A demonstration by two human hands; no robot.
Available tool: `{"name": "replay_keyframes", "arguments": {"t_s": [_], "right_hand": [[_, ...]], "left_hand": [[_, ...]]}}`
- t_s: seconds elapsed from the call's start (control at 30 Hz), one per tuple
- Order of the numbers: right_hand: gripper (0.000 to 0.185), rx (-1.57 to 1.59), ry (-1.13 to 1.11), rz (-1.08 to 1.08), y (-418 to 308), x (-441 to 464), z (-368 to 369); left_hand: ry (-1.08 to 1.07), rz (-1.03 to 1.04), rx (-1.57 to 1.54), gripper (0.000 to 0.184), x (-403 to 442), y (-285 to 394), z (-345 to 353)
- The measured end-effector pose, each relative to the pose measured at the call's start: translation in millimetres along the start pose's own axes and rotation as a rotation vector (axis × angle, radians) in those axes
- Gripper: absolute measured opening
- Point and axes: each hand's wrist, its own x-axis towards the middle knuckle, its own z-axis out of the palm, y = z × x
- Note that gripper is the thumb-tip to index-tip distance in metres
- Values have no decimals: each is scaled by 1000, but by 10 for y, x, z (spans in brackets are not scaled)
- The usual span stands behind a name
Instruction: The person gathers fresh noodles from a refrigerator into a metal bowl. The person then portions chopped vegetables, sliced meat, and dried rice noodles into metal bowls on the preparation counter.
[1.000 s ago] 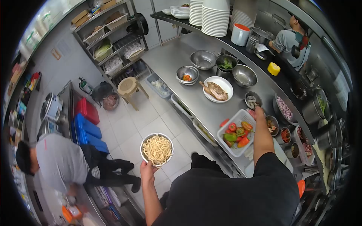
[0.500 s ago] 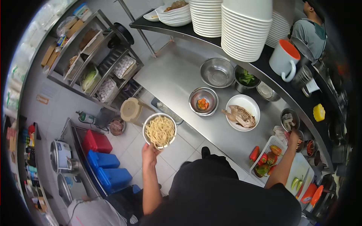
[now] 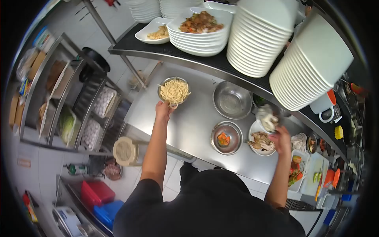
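My left hand (image 3: pixel 163 111) grips the near rim of a metal bowl of noodles (image 3: pixel 174 93), over the left part of the steel counter (image 3: pixel 189 130). My right hand (image 3: pixel 281 140) is closed on a small bowl with pale, greyish pieces (image 3: pixel 268 119), smeared by motion; it looks like seafood, but I cannot tell which kind. This bowl hangs tilted just above a white bowl (image 3: pixel 252 127) holding a cooked fish piece (image 3: pixel 262 141). Between my hands stand a metal bowl (image 3: pixel 238 136) with orange-red chopped vegetable (image 3: pixel 223 139) inside and a larger metal bowl (image 3: pixel 232 100).
Stacked white bowls (image 3: pixel 260 39) and plates with food (image 3: pixel 201 23) crowd the overhead shelf (image 3: pixel 134 45). A basket of peppers (image 3: pixel 296 170) and a cutting board (image 3: pixel 314 173) with a knife lie at right. Racks of eggs (image 3: pixel 105 100) and a beige stool (image 3: pixel 125 152) stand at left.
My left hand has carried the noodle bowl forward from over the floor to the counter. My right hand has lifted the bowl of pale pieces from the right end and brought it left.
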Motion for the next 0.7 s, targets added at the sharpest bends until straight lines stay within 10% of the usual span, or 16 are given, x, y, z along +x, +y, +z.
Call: {"name": "replay_keyframes", "arguments": {"t_s": [0.1, 0.2, 0.23, 0.33, 0.5, 0.7], "right_hand": [[34, 19, -196, 105, 61, -52, 1350], [72, 125, -198, 210, 287, 268, 2457], [31, 96, -269, 231, 416, 460, 2745], [25, 128, -290, 269, 662, 850, 3602], [22, 89, -136, 269, 977, 1507, 4365], [24, 223, -72, 243, 1099, 1627, 4391]], "left_hand": [[-36, -61, -50, 23, 724, 236, 235], [-68, -86, -76, 23, 1412, 256, 369], [-82, -99, -84, 23, 1588, 249, 410], [-96, -142, -80, 28, 1888, 335, 499], [-236, -246, -145, 37, 2136, 458, 364], [100, -269, -436, 47, 1600, 904, 467]]}}
